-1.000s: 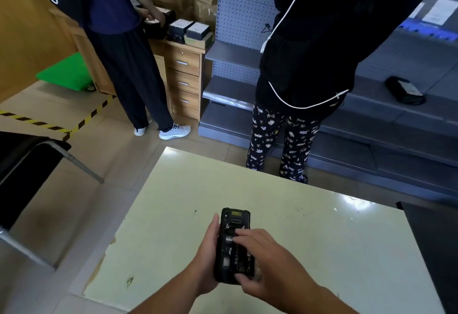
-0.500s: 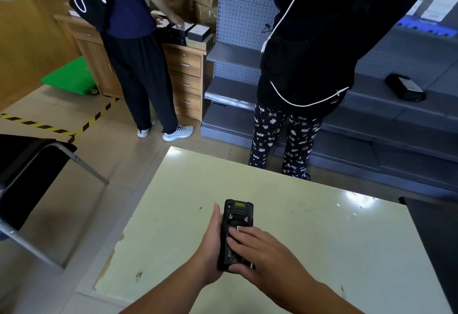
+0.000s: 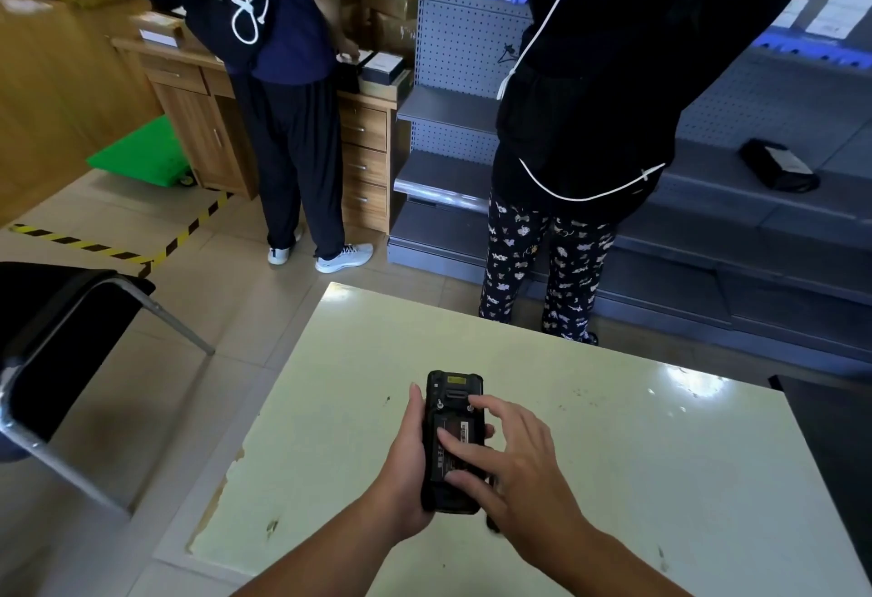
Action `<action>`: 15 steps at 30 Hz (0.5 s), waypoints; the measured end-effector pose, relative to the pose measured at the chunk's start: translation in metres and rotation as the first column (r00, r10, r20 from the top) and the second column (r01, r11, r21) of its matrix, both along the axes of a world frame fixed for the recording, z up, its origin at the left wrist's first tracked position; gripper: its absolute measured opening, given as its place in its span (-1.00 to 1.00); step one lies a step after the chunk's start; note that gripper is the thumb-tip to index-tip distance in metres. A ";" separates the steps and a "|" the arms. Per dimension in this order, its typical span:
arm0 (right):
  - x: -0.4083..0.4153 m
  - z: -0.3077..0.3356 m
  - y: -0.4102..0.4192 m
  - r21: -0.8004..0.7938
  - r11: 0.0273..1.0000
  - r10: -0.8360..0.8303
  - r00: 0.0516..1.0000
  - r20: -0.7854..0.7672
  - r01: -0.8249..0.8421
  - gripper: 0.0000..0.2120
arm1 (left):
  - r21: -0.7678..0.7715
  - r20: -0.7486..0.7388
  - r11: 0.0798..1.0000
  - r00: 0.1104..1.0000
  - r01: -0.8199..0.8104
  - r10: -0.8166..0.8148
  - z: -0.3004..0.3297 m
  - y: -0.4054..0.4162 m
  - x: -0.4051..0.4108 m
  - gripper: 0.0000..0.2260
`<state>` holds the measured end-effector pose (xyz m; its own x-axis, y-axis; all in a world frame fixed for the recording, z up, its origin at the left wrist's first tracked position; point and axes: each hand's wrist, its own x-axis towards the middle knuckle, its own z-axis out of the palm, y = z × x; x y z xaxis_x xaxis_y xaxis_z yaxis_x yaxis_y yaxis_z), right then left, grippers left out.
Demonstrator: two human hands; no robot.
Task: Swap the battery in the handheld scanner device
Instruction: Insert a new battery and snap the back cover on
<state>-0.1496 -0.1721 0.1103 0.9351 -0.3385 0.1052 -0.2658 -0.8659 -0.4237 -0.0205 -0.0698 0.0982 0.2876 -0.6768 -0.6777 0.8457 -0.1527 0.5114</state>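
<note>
The left hand grasps the handheld scanner from its left side, back face up, above the pale tabletop. The right hand is released, fingers spread. Its fingertips rest on the battery seated in the scanner's open rear compartment. One finger lies near the upper right screw. The scanner's yellow label points away from both hands.

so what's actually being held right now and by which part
The left hand holds the scanner by its lower body, back side up. The right hand holds nothing; its fingertips rest on the battery area.
</note>
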 end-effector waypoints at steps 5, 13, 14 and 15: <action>0.001 -0.007 -0.005 0.035 0.999 -0.007 1.000 0.000 0.007 -0.68 | -0.008 -0.015 1.000 1.000 0.017 -0.017 -0.003 -0.001 0.000 -0.15; 0.002 -0.011 -0.017 0.130 0.980 -0.161 0.986 0.050 0.153 -0.60 | 0.015 0.036 0.999 0.999 0.028 -0.029 -0.013 0.000 0.001 -0.23; -0.001 -0.019 -0.026 0.193 0.936 -0.312 0.948 0.068 0.294 -0.63 | 0.009 0.059 0.999 0.997 0.041 -0.041 -0.016 0.000 0.001 -0.23; -0.005 -0.028 -0.036 0.242 0.876 -0.438 0.898 0.034 0.418 -0.66 | 0.013 0.081 0.998 0.995 0.055 -0.056 -0.018 0.000 0.001 -0.23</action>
<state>-0.1547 -0.2082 0.0819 0.6845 -0.7272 0.0523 -0.5428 -0.5562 -0.6293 -0.0192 -0.0695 0.0804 0.3045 -0.6856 -0.6612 0.7915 -0.2041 0.5761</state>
